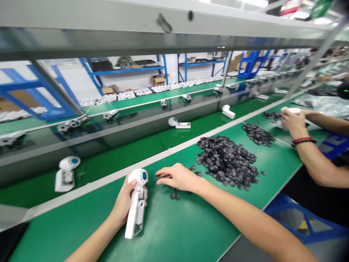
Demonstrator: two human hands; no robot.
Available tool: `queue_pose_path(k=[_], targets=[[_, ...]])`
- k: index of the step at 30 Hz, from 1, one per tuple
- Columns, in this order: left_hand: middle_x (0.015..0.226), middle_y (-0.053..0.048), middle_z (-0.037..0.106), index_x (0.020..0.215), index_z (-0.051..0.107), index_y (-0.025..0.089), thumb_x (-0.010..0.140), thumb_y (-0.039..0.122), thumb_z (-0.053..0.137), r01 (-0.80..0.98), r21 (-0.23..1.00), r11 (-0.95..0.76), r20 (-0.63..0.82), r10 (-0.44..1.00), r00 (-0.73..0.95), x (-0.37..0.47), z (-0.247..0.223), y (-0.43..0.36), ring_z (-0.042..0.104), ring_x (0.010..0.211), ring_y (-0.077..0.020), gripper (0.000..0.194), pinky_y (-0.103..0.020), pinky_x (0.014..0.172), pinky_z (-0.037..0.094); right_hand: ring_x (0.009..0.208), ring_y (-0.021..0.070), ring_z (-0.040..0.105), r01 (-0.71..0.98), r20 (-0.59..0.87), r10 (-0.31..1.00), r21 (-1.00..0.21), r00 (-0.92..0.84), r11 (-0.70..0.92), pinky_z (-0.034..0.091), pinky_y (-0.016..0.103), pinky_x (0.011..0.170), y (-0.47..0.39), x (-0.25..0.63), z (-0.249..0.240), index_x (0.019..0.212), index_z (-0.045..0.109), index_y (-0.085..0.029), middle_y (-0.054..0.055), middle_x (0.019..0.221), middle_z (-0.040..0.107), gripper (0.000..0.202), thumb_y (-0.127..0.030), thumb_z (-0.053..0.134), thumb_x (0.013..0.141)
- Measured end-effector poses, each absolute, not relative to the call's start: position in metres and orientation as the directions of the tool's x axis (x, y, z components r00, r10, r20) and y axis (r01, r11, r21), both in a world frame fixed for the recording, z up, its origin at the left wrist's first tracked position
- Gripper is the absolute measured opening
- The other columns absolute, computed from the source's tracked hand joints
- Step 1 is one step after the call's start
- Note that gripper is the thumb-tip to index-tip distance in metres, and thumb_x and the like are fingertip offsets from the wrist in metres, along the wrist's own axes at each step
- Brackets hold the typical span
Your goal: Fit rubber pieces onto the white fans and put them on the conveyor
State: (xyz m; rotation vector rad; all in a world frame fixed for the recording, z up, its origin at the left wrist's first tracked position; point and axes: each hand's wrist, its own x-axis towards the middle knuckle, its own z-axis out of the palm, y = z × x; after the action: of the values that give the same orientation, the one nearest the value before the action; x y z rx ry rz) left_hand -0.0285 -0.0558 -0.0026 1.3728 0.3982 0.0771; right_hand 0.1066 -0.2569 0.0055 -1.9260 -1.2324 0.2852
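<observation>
My left hand (122, 200) is wrapped around a white device with a ball-shaped head (138, 203). The device stands tilted over the green bench, its ball up, with a blue round patch on the ball and an open slot showing inside the handle. Just right of the ball, my right hand (177, 177) reaches leftward, thumb and forefinger close together. A small black piece (157, 177) seems to show at those fingertips, mostly hidden. Several loose black pieces (175, 196) lie under and beside this hand, next to a large heap of black pieces (226, 160).
Beyond the bench's pale edge strip (163, 154), a green conveyor (147, 140) carries several white devices (65, 174). At the right, a co-worker's hands (294, 122) hold a white part near a smaller black heap (257, 134). A metal beam (122, 18) crosses overhead.
</observation>
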Motion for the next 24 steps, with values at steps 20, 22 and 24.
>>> queue_pose_path(k=[20, 22, 24], targets=[[0.11, -0.005, 0.068, 0.131, 0.054, 0.029, 0.093, 0.051, 0.068, -0.032, 0.904, -0.427, 0.178, 0.307, 0.935, -0.044, -0.012, -0.031, 0.065, 0.099, -0.0266, 0.046, -0.04, 0.086, 0.05, 0.066, 0.0189, 0.07, 0.08, -0.096, 0.733, -0.976, 0.673, -0.202, 0.061, 0.033, 0.066, -0.225, 0.089, 0.009, 0.088, 0.08, -0.02, 0.004, 0.075, 0.075, 0.031, -0.05, 0.084, 0.082], [0.117, -0.007, 0.068, 0.13, 0.057, 0.028, 0.093, 0.05, 0.067, -0.028, 0.828, -0.56, 0.219, 0.278, 0.935, -0.046, -0.013, -0.029, 0.062, 0.11, -0.0302, 0.044, -0.045, 0.095, 0.048, 0.065, 0.0187, 0.069, 0.085, -0.088, 0.753, -0.978, 0.652, -0.188, 0.06, 0.033, 0.065, -0.23, 0.084, 0.007, 0.085, 0.076, -0.02, 0.003, 0.073, 0.072, 0.031, -0.05, 0.082, 0.085], [0.123, -0.009, 0.066, 0.128, 0.06, 0.027, 0.094, 0.047, 0.067, -0.051, 0.746, -0.664, 0.265, 0.226, 0.937, -0.046, -0.014, -0.029, 0.058, 0.118, -0.0316, 0.039, -0.049, 0.101, 0.044, 0.067, 0.0183, 0.068, 0.104, -0.07, 0.775, -0.98, 0.628, -0.172, 0.06, 0.032, 0.067, -0.234, 0.079, 0.004, 0.084, 0.073, -0.021, 0.002, 0.074, 0.07, 0.03, -0.05, 0.078, 0.088]])
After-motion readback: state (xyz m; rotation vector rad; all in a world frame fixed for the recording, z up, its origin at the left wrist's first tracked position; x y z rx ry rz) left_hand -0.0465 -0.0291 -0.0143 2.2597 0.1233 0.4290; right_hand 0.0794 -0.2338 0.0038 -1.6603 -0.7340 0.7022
